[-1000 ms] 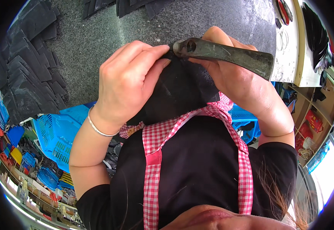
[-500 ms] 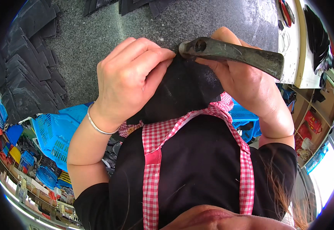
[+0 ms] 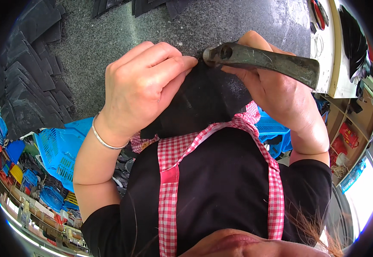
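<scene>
A dark, worn metal hammer (image 3: 263, 61) lies across my right hand (image 3: 278, 92), whose fingers are closed round it; the handle is hidden from view. The round face of its head points left, close to my left fingertips. My left hand (image 3: 139, 88), with a silver bangle at the wrist, pinches the far edge of a flat black sheet piece (image 3: 199, 96). That piece lies at the near edge of the worktop, between my hands and my body. Exactly what lies between the left thumb and finger cannot be made out.
The grey speckled worktop (image 3: 105, 47) carries overlapping black sheet pieces (image 3: 28, 73) along the left and more at the far edge. Blue plastic baskets (image 3: 62, 150) stand below on the left and right. Red-handled pliers (image 3: 320, 15) lie at the far right, near wooden shelves (image 3: 349, 115).
My left hand and wrist have shifted slightly left, the fingertips staying at the edge of the black piece. The hammer has moved a little to the right and nearer, with my right hand.
</scene>
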The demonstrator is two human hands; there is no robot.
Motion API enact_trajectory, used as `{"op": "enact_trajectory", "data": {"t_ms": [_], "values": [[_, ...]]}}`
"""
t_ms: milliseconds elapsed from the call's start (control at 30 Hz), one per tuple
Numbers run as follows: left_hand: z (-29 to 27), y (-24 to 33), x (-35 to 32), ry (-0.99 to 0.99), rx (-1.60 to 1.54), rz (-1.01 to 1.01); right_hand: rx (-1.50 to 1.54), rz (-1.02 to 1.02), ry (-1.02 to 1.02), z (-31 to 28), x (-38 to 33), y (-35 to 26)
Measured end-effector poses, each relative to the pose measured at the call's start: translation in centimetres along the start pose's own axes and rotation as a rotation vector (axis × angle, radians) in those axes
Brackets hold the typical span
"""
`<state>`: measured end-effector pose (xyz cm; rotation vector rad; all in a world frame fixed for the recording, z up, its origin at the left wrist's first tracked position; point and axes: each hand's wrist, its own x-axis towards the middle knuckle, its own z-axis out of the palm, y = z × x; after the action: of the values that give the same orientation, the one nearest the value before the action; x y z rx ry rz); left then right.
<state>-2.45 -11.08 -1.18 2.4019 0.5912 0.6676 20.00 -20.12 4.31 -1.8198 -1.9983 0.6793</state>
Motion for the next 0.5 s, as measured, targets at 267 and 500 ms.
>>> {"op": "enact_trajectory", "data": {"t_ms": [267, 500], "values": [[0.1, 0.4, -0.2, 0.022, 0.147, 0.064, -0.304, -0.042, -0.024, -0.2, 1.4, -1.1], [0.2, 0.6, -0.8, 0.031, 0.115, 0.030, -0.191, -0.114, -0.065, -0.7, 1.7, -1.3]]}}
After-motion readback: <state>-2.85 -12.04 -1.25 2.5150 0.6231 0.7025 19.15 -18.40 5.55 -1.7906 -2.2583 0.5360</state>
